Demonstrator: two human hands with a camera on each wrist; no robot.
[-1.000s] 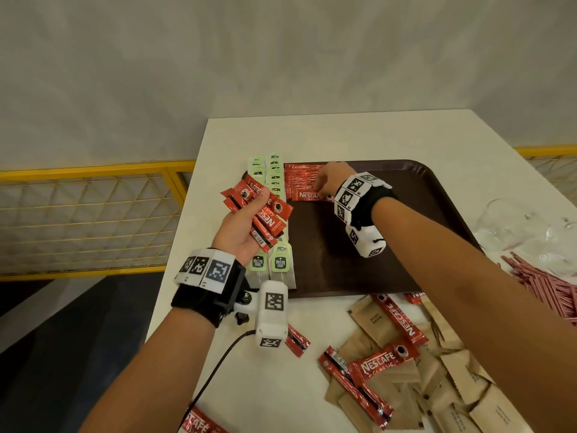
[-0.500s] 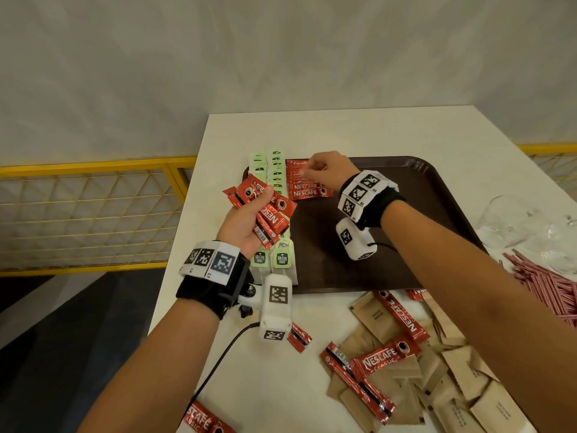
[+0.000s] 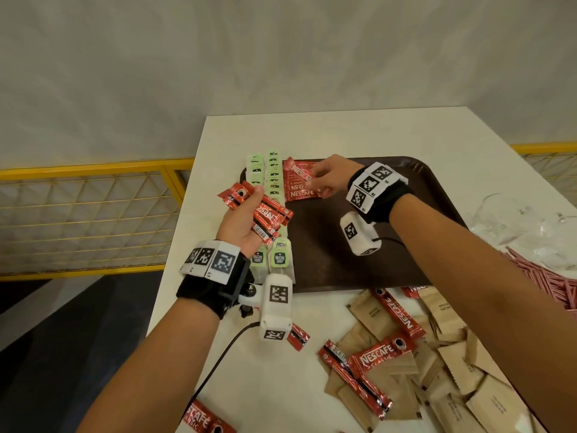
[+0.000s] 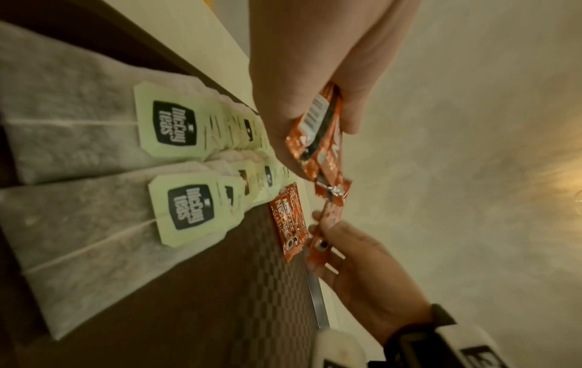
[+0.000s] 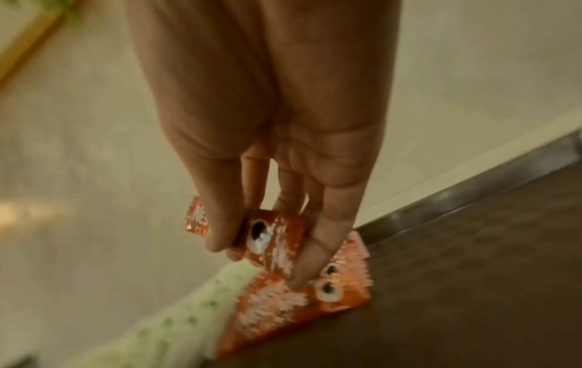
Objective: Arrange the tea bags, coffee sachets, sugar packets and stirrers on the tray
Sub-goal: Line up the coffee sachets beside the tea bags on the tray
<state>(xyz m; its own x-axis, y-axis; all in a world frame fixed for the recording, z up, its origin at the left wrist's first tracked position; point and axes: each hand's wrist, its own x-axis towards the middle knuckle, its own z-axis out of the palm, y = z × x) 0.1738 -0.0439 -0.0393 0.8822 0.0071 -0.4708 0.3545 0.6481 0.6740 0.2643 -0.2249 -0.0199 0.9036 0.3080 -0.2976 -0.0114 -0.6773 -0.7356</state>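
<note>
On brown tray (image 3: 390, 260), L hand (image 3: 240, 226) grips red sachets (image 3: 265, 214) (glossy); R hand (image 3: 331, 179) pinches one sachet (image 3: 307, 179).

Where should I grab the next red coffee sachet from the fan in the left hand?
Pinch the free upper end of a red coffee sachet in the fan, coming from the tray side. The left hand grips their lower ends, so those tips stick out clear.

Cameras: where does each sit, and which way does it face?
Head: looks down at tray; both forearms show.
Left wrist: along left hand gripping coffee sachets, over tea bags.
Right wrist: along right hand pinching a sachet.
Shared: laid sachets show in every view.
</note>
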